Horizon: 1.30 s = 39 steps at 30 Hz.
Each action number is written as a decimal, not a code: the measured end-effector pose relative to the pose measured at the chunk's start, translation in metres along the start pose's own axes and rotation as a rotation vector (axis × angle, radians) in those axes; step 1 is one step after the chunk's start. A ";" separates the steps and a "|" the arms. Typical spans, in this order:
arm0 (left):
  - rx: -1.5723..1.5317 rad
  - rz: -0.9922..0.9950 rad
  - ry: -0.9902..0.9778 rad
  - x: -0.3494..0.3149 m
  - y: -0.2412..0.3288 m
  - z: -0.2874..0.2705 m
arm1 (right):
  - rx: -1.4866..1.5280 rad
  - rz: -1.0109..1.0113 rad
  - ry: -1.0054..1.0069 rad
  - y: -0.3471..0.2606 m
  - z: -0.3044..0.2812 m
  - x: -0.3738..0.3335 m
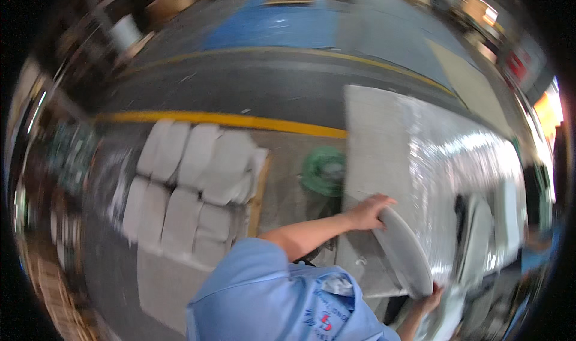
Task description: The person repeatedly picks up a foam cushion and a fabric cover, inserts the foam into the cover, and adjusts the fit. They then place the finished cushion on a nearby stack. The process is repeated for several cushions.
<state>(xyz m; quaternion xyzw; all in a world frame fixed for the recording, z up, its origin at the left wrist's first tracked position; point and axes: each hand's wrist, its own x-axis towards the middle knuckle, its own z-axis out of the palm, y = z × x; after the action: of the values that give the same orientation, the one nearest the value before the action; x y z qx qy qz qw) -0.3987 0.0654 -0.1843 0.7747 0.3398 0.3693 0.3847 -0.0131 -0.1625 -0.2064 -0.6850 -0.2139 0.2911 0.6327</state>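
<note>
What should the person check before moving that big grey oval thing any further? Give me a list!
1. Left hand grips the top edge of the grey oval panel: ok.
2. Right hand holds the panel's lower end: ok, though only part of the hand shows.
3. Panel is held tilted, above the foil-wrapped table: ok.
4. Bare wrapped surface lies beyond the panel: ok.
5. Similar pale pieces at the table's right are clear of the panel: cannot tell, blurred.
6. Green coil on the floor and stacked white sacks to the left lie away from the hands: ok.
</note>
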 end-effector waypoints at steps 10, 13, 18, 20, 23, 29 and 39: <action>0.113 -0.294 0.373 -0.115 0.089 0.052 | -0.130 0.268 -0.366 -0.011 0.004 0.077; 0.117 -0.288 0.480 -0.170 0.110 0.072 | -0.134 0.262 -0.481 -0.022 0.006 0.098; -0.143 -0.516 0.624 -0.241 0.100 0.098 | -0.026 0.220 -0.544 -0.014 0.014 0.092; -0.274 -0.500 0.591 -0.239 0.099 0.101 | 0.025 0.232 -0.550 -0.018 0.000 0.094; -0.208 -0.533 0.529 -0.244 0.103 0.097 | 0.018 0.316 -0.597 -0.029 0.000 0.080; -0.210 -0.797 0.940 -0.324 0.096 0.040 | -0.271 0.104 -1.420 -0.066 0.044 -0.032; 0.110 -0.432 1.233 -0.461 0.127 -0.101 | -0.187 0.475 -1.369 0.005 0.157 -0.288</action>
<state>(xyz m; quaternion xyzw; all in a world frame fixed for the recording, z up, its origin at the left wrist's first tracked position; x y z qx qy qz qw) -0.6809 -0.3335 -0.1766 0.3538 0.6645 0.6420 0.1449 -0.3310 -0.2371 -0.1794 -0.4285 -0.4312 0.7641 0.2159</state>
